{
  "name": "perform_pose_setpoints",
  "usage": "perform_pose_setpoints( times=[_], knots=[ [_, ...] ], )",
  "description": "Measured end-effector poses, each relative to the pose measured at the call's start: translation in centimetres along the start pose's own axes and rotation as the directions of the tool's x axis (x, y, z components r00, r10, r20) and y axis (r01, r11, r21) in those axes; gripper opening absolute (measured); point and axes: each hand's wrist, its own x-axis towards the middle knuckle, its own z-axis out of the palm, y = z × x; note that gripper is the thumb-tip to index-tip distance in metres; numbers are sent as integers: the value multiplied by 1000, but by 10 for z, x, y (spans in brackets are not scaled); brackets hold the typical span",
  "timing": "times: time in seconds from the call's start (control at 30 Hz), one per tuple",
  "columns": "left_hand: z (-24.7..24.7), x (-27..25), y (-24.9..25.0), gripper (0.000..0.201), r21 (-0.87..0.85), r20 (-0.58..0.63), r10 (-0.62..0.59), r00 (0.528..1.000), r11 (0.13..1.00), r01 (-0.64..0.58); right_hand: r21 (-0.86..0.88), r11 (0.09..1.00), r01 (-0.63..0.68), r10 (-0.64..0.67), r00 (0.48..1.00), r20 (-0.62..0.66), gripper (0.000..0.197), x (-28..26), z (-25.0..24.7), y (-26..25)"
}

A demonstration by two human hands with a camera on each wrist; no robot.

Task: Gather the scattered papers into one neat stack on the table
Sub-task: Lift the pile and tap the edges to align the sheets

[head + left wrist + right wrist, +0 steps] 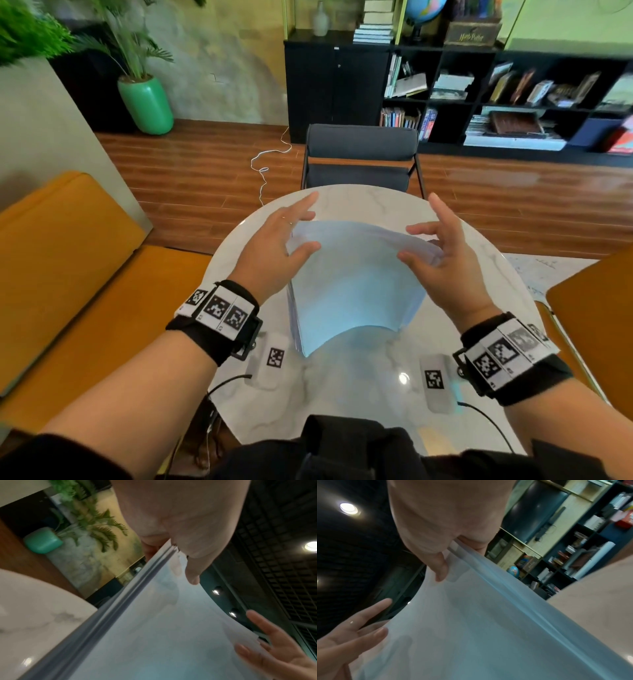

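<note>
Head view: paper stack (352, 284) centre frame, stood on lower edge on round marble counter (359, 383), upper part bowed. Left hand (274, 246) pinches upper left corner, thumb in front, other fingers spread. Right hand (448, 250) pinches upper right corner likewise.
Left wrist view: thumb pressed on sheet face, stack edges fanned.
Right wrist view: thumb on sheet, fingers behind stack.

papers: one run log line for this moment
papers: gathered, upright, bowed, bottom edge on table | left hand: pinches left edge | right hand: pinches right edge | stack not laid flat
</note>
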Motion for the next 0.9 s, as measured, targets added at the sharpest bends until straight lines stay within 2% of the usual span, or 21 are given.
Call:
perform_pose_setpoints(
  times=[0.07,0.13,0.23,0.33,0.4,0.47,0.53,0.57,0.6,0.63,0.67,0.7,0.77,0.83,0.9],
  knots=[
    [-2,5,1,63,163,92,87,992,981,-102,-197,967,158,-151,987,50,75,6,-3,-8],
    [-2,8,2,60,295,166,154,974,935,-198,-396,867,303,-252,952,176,67,12,-5,-13],
    [-1,6,-1,55,376,186,232,955,881,-288,-518,755,402,-263,909,324,53,15,-6,-11],
    [-3,-1,-9,54,385,182,253,950,871,-305,-551,726,412,-244,903,353,48,12,-10,-4],
    [-5,-7,-15,53,355,169,193,967,903,-242,-554,747,367,-217,923,318,47,10,-13,1],
    [-4,-13,-18,52,246,120,85,989,963,-112,-506,806,309,-201,945,257,47,5,-13,6],
    [2,-16,-23,62,-38,30,-91,995,995,93,-308,941,140,-87,980,180,53,1,-10,10],
    [6,-16,-25,73,-256,23,-199,980,946,198,-115,993,-5,23,987,158,60,0,-8,12],
    [11,-17,-28,85,-460,68,-289,955,841,287,109,982,-154,136,978,155,67,-1,-7,16],
    [17,-17,-32,91,-587,138,-344,929,727,357,301,914,-274,233,958,164,72,-1,-5,21],
    [23,-17,-36,89,-630,211,-372,904,655,417,426,832,-354,302,935,187,75,-2,-3,29],
    [30,-17,-39,80,-628,267,-382,884,627,461,492,768,-411,348,912,218,73,-4,1,36],
    [44,-17,-40,51,-585,315,-423,850,618,525,504,723,-472,406,881,244,62,-8,11,50],
    [54,-15,-38,24,-517,276,-491,826,649,559,420,764,-490,455,870,188,37,-11,22,54],
    [57,-11,-33,10,-491,239,-544,804,647,584,329,809,-487,480,870,108,18,-6,27,50]
  ],
)
